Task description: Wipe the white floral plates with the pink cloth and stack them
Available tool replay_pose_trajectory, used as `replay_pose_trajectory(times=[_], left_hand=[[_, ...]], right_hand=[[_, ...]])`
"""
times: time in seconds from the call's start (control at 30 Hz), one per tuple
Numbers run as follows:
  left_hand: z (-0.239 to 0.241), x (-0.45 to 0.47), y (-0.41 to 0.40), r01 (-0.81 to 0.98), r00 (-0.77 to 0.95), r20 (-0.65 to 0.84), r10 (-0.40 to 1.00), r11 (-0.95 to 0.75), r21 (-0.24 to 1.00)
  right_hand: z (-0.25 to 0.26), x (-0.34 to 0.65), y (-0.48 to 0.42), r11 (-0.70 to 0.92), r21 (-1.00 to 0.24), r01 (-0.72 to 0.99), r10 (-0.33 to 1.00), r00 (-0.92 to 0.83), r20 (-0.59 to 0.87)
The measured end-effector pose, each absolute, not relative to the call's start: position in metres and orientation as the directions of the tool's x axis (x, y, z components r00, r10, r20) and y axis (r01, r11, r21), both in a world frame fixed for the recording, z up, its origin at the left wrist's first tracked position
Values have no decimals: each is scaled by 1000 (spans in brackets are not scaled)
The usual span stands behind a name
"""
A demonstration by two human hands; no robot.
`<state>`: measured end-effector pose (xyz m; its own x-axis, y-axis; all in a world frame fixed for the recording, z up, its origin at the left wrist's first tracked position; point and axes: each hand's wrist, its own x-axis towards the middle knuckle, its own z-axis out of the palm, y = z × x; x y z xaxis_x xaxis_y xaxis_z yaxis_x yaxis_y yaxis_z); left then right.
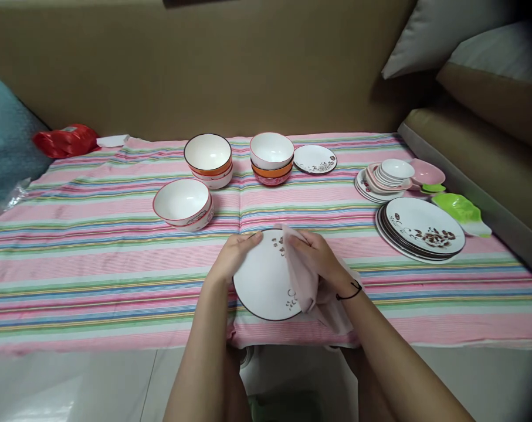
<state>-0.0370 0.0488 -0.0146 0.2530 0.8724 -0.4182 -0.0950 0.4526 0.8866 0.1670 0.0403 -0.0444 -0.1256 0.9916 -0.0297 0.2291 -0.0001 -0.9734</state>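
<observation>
A white plate (263, 278) with a dark rim and brown flower pattern is held tilted at the front middle of the striped cloth. My left hand (234, 255) grips its upper left edge, thumb on the face and fingers hidden behind. My right hand (316, 255) is closed on a pale pink cloth (303, 278), pressing it over the plate's right edge. Part of that cloth hangs below my right wrist, which wears a thin black band. Nearest to my left hand stands a pair of stacked bowls (182, 202) with red rims.
Behind are two bowl stacks (207, 153) (271, 151) and a small patterned plate (315, 159). On the right lie stacked plates (424, 225), small dishes (395, 170), a pink bowl (427, 173) and a green leaf-shaped dish (459, 208). A red bundle (67, 140) sits far left. The sofa back (204, 70) rises behind.
</observation>
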Motion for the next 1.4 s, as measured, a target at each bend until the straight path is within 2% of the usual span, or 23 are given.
replay_pose_trajectory(times=[0.1,0.23,0.43,0.67,0.77,0.9,1.07,1.27,1.4], left_hand=[[-16,-31,45,-225,115,-393,912,409,884],[-18,-20,43,-308,-29,-365,930,339,889],[-25,-7,49,-470,-175,-335,926,221,855],[-31,1,53,-496,-301,-327,896,146,856],[-30,2,55,-484,-321,-324,890,140,864],[-27,-1,58,-450,-282,-297,912,148,881],[-26,-9,60,-374,-138,-284,949,216,902],[-21,-17,54,-167,159,-336,928,361,917],[-15,-18,52,-60,330,-351,876,390,919]], right_hand=[[-49,169,43,-4,-965,262,1000,19,1],[-52,172,43,2,-962,272,995,95,29],[-47,167,34,-71,-982,177,971,237,-28],[-43,163,24,-214,-970,118,936,308,-169],[-40,161,23,-203,-974,95,947,272,-171],[-38,164,24,-106,-989,103,964,253,-77],[-42,174,31,-11,-970,243,962,269,56],[-42,185,35,41,-942,333,997,53,62],[-39,187,32,69,-939,337,994,-101,37]])
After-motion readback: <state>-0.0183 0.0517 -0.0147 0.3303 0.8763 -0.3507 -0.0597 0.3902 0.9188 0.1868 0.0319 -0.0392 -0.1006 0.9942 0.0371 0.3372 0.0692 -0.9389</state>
